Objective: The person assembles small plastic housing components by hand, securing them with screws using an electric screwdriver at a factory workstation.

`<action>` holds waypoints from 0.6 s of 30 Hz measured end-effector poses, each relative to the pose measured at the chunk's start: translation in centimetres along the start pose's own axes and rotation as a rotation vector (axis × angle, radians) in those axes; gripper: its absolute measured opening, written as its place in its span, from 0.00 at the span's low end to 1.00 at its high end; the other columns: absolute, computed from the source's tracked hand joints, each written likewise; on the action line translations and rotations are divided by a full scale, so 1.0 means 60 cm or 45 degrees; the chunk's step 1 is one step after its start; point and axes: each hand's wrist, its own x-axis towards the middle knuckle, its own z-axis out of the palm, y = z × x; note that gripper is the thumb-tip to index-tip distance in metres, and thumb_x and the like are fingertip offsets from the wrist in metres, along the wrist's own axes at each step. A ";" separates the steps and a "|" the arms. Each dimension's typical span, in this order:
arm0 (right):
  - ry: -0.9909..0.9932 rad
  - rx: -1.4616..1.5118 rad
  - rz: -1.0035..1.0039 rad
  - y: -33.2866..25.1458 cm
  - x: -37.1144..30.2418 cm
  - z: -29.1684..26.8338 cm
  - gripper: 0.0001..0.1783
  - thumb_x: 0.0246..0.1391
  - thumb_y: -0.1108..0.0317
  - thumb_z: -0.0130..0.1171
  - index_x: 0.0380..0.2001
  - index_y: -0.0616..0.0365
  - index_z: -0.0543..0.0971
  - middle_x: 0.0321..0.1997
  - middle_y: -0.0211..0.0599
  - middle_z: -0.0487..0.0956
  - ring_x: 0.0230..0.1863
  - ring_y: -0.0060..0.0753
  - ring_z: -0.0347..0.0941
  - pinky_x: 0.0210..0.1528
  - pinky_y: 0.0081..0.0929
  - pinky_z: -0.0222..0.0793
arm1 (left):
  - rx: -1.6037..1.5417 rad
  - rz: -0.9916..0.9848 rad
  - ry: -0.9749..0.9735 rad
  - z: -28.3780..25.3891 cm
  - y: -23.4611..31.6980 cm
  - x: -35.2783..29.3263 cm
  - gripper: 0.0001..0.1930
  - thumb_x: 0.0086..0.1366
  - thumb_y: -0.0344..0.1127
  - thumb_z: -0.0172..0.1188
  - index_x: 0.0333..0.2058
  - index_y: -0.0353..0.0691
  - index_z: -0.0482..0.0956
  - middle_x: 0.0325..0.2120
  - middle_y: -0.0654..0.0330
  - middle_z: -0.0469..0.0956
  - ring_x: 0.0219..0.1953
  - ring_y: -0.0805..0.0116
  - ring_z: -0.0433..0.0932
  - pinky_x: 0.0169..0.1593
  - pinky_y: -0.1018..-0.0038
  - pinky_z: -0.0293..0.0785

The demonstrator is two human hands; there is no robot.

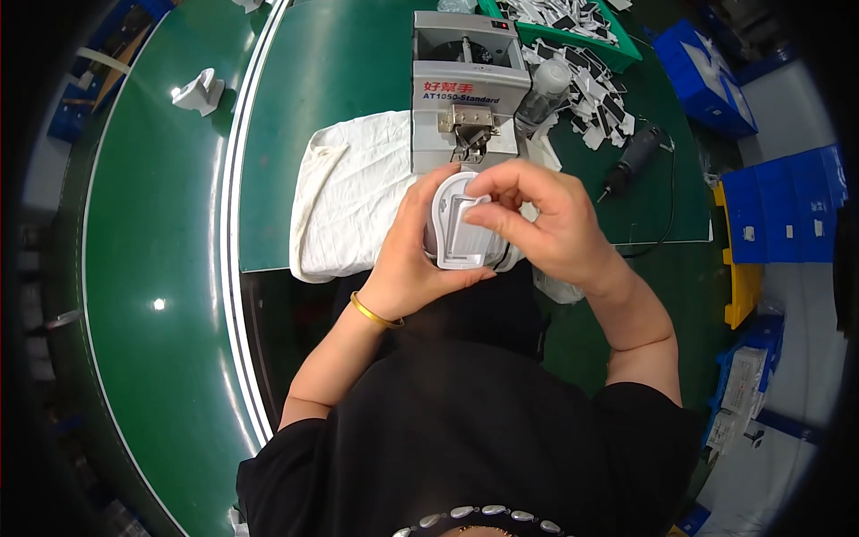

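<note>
My left hand [410, 242] is wrapped round a white plastic housing [457, 244], holding it by its sides above the table's front edge. The housing is rounded at one end and has a long rectangular recess facing up. Over its right side, my right hand [546, 219] has thumb and forefinger bent together in a pinch at the recess. Whatever may be between those fingertips is too small or hidden to make out. Just beyond both hands stands a grey benchtop machine [470, 85] with a metal mechanism at its front.
A white cloth [349, 192] lies left of the machine. To its right are a clear bottle [544, 94], a pile of small black-and-white pieces [595, 107], a green bin [617, 55] and a dark corded electric screwdriver [637, 159]. Another white part [199, 92] sits on the green conveyor [165, 224].
</note>
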 end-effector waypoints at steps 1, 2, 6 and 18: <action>0.014 -0.038 -0.065 0.004 -0.002 0.007 0.10 0.49 0.75 0.67 0.36 0.63 0.80 0.31 0.31 0.79 0.27 0.17 0.69 0.30 0.16 0.66 | 0.004 -0.003 -0.004 -0.001 0.002 -0.001 0.52 0.38 0.35 0.79 0.63 0.38 0.58 0.56 0.51 0.66 0.58 0.53 0.67 0.61 0.64 0.64; 0.007 -0.037 -0.068 0.006 -0.004 0.014 0.10 0.49 0.75 0.67 0.36 0.63 0.80 0.31 0.31 0.79 0.27 0.17 0.69 0.30 0.16 0.66 | 0.006 -0.005 0.004 -0.002 0.001 -0.003 0.52 0.38 0.35 0.79 0.63 0.38 0.58 0.56 0.51 0.66 0.58 0.53 0.67 0.61 0.64 0.64; 0.046 -0.045 -0.031 0.011 -0.012 0.025 0.10 0.50 0.75 0.67 0.37 0.63 0.81 0.33 0.33 0.80 0.30 0.18 0.72 0.33 0.18 0.68 | -0.093 -0.046 0.008 -0.003 -0.006 -0.007 0.53 0.38 0.35 0.79 0.63 0.38 0.58 0.57 0.51 0.65 0.59 0.53 0.66 0.62 0.63 0.63; -0.020 0.730 0.377 0.053 -0.032 0.050 0.39 0.59 0.70 0.59 0.68 0.65 0.52 0.61 0.47 0.68 0.59 0.32 0.67 0.61 0.29 0.62 | -0.308 -0.048 0.145 0.002 -0.018 -0.018 0.29 0.67 0.31 0.55 0.64 0.35 0.57 0.66 0.46 0.53 0.67 0.56 0.56 0.65 0.64 0.56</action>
